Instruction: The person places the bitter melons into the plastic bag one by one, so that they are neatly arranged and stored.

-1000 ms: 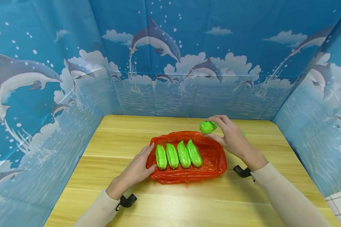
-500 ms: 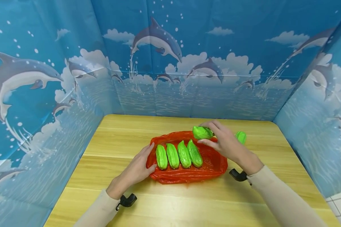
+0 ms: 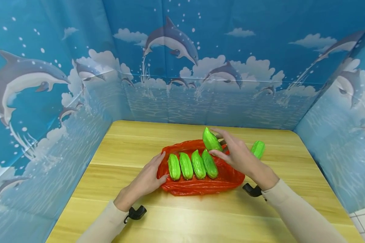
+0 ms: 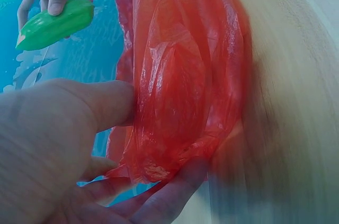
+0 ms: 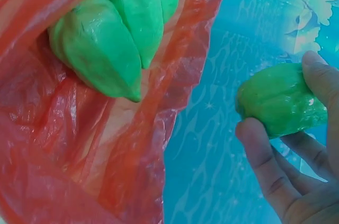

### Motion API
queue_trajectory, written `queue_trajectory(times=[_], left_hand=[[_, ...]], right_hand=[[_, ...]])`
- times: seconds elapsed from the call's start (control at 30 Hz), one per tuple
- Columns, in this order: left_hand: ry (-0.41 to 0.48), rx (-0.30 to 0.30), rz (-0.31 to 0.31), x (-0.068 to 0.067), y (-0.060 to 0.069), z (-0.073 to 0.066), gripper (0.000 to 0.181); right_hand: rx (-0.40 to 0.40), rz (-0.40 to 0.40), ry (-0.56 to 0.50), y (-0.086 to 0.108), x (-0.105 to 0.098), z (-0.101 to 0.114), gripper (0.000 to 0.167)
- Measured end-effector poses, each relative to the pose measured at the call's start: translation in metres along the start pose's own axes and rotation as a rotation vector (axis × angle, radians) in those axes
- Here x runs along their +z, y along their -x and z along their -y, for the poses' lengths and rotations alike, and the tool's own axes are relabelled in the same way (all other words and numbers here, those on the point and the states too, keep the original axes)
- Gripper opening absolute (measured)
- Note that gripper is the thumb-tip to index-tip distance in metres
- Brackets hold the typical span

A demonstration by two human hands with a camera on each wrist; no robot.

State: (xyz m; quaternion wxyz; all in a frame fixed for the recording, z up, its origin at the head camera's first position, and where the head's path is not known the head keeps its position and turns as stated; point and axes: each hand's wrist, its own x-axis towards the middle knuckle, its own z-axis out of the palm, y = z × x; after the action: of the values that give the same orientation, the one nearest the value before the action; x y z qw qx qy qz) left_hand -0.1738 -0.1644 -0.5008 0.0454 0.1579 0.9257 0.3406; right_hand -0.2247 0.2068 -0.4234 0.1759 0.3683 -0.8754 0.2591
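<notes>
A red plastic bag (image 3: 182, 189) lies spread open on the table, with several green bitter melons (image 3: 186, 166) side by side in its left and middle part. My left hand (image 3: 146, 179) holds the bag's left end, thumb on one side and fingers on the other, as the left wrist view shows. Above the bag's far edge, my right hand (image 3: 237, 152) grips another bitter melon (image 3: 211, 139) between thumb and fingers. In the right wrist view this held melon (image 5: 280, 99) is apart from the bag.
One more green bitter melon (image 3: 258, 149) lies on the wooden table (image 3: 200, 219) right of the bag, partly behind my right hand. A blue dolphin-print curtain (image 3: 176, 104) stands round the table's back and sides. Each wrist wears a black camera mount (image 3: 137, 213).
My right hand has moved left and slightly down with its bitter melon, which has turned to point away from me. More of the melon on the table now shows. The left hand stays put.
</notes>
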Motion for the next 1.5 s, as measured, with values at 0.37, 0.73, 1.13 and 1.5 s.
queue_trajectory(times=[0.37,0.73,1.13,1.5], left_hand=[[-0.001,0.008,-0.004,-0.001,-0.004,-0.003,0.096],[-0.001,0.008,-0.003,-0.002,-0.007,-0.002,0.096],[-0.012,0.007,0.006,-0.005,-0.008,-0.004,0.096],[-0.014,0.015,0.004,-0.005,-0.008,-0.005,0.096]], right_hand=[[-0.030,-0.043,0.009,-0.003,0.002,0.006,0.096],[0.094,0.032,-0.099,-0.006,0.012,0.015,0.083],[0.213,0.175,-0.202,-0.007,0.026,0.020,0.083],[0.282,0.260,-0.218,-0.010,0.038,0.028,0.084]])
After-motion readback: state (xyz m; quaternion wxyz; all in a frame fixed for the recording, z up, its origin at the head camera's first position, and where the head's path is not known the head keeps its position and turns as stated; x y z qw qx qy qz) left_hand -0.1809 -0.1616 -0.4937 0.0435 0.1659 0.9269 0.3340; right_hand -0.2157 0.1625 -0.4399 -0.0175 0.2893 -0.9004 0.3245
